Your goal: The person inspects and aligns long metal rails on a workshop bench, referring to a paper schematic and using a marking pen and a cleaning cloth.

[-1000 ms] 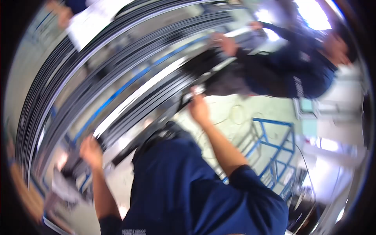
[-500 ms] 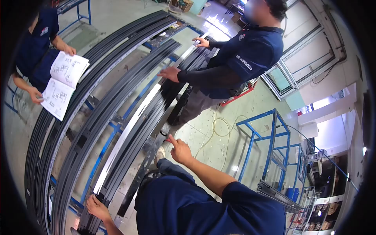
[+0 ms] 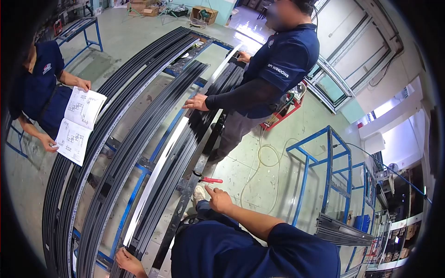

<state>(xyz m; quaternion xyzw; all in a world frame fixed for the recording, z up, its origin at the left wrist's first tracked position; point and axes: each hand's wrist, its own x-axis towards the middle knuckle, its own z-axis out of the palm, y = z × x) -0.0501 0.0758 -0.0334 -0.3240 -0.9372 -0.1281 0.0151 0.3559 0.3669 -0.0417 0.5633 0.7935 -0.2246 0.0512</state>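
Observation:
My left hand (image 3: pixel 130 262) is at the near end of a long strip with a bright white face (image 3: pixel 154 180), its fingers curled against that end. The strip lies along a bundle of dark window profiles (image 3: pixel 170 178) and runs up toward a co-worker. My right hand (image 3: pixel 219 200) is over the floor beside the rack, index finger stretched out, nothing seen in it. Just beyond its fingertip is a red-handled tool (image 3: pixel 211 180), whose dark head rests at the rack's dark side bar (image 3: pixel 181 211). A small gap shows between finger and handle.
A co-worker (image 3: pixel 273 69) stands at the far right of the rack, one hand over the profiles. Another person at left holds an open booklet (image 3: pixel 76 134) with drawings. More dark profiles (image 3: pixel 111 162) lie across. A blue frame stand (image 3: pixel 330 162) and a hose (image 3: pixel 260 160) are right.
My right hand has come away from the red handle, which now shows whole. The co-worker's far hand has shifted at the strip's end. My view has moved slightly.

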